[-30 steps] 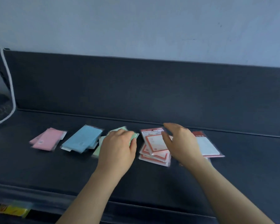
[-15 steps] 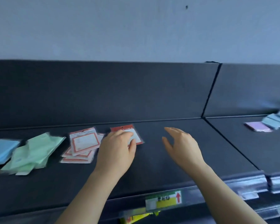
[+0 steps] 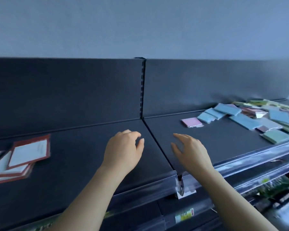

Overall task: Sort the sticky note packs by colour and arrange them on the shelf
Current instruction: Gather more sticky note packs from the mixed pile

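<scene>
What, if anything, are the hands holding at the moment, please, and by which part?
Nothing is held: the left hand and right hand hover empty above the shelf.

red-bordered packs (image 3: 22, 157) stacked left, mixed pile (image 3: 250, 116) right

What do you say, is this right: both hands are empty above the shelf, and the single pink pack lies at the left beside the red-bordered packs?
Not quite. The head view shows the pink pack at the right, beside the blue packs, apart from the red-bordered packs. The left hand and right hand are empty above the shelf.
</scene>
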`<act>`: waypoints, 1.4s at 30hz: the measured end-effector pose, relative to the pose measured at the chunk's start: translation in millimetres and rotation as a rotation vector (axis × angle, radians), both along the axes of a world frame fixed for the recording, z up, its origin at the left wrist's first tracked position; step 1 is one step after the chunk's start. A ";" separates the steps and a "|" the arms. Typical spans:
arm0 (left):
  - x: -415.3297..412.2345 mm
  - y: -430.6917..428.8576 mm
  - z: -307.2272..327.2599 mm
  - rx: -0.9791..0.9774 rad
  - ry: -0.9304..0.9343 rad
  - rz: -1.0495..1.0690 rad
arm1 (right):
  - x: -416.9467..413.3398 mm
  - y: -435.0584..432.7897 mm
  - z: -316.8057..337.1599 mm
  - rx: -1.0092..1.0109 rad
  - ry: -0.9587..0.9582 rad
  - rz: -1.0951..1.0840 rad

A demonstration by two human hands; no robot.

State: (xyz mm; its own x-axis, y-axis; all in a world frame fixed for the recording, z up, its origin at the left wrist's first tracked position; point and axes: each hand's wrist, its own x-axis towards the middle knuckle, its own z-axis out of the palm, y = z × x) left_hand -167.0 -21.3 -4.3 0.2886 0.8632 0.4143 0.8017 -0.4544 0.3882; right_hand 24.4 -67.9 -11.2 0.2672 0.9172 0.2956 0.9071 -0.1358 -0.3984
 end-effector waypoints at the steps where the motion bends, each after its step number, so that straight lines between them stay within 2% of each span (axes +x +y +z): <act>1: 12.4 5.2 1.2 -0.003 0.013 -0.009 | 12.1 2.6 -0.9 -0.009 0.008 -0.023; 12: 136.2 79.6 9.0 -0.072 0.063 -0.166 | 126.2 37.2 -2.5 -0.021 0.065 -0.213; 19: 218.5 110.4 5.9 -0.135 0.131 -0.170 | 202.5 55.9 -10.7 -0.044 0.111 -0.279; 29: 333.5 140.2 -19.2 -0.271 0.302 -0.005 | 324.5 123.6 -28.5 -0.098 0.070 -0.040; 32: 360.0 149.4 -31.7 -0.319 0.350 0.055 | 343.5 144.3 -34.3 -0.112 0.034 0.072; 36: 377.1 157.3 -40.7 -0.291 0.393 0.139 | 358.0 158.2 -42.0 -0.162 -0.031 0.189; 39: 375.2 156.0 -36.8 -0.284 0.310 0.234 | 364.6 160.0 -43.2 -0.150 -0.004 0.216; 42: 365.1 149.1 -30.9 -0.210 0.089 0.285 | 359.9 153.0 -42.2 -0.109 -0.033 0.271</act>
State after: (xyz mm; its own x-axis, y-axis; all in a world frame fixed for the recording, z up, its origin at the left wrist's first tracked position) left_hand 198.1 127.7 -35.2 0.0508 0.9778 0.2033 0.9196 -0.1252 0.3725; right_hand 384.3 85.1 -53.4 0.0000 0.9807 0.1955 0.9284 0.0727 -0.3644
